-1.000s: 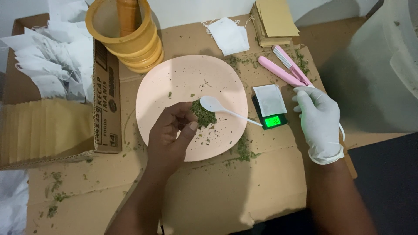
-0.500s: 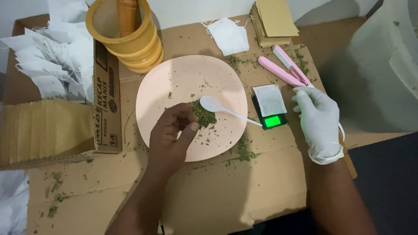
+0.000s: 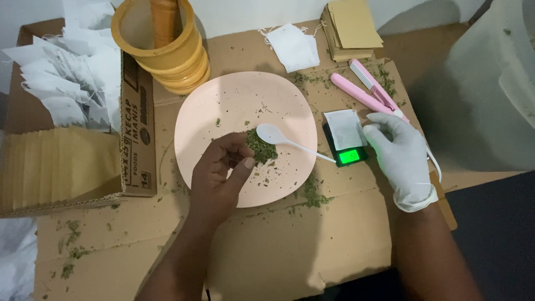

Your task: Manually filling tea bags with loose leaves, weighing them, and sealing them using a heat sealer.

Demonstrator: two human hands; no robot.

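My bare left hand [image 3: 219,174] is over the near part of a round pink plate [image 3: 234,100], its thumb and fingertips pinched on a small heap of dried green herb [image 3: 261,149]. A white plastic spoon [image 3: 274,134] lies on the plate beside the heap, its handle pointing at a small black digital scale [image 3: 350,156] with a lit green display. A flat white sachet [image 3: 344,128] lies on the scale. My right hand [image 3: 400,153], in a white glove, rests just right of the scale, its thumb at the sachet's edge, holding nothing that I can see.
A yellow mortar with a wooden pestle [image 3: 161,47] stands behind the plate. A cardboard box [image 3: 78,161] of white sachets and tan envelopes is at left. A pink sealing tool [image 3: 365,92], a loose sachet [image 3: 292,45] and stacked envelopes [image 3: 350,28] lie at the back. Herb crumbs litter the cardboard surface [image 3: 278,251].
My left hand's fingers have closed a little more on the herb heap. My right hand has stayed by the scale.
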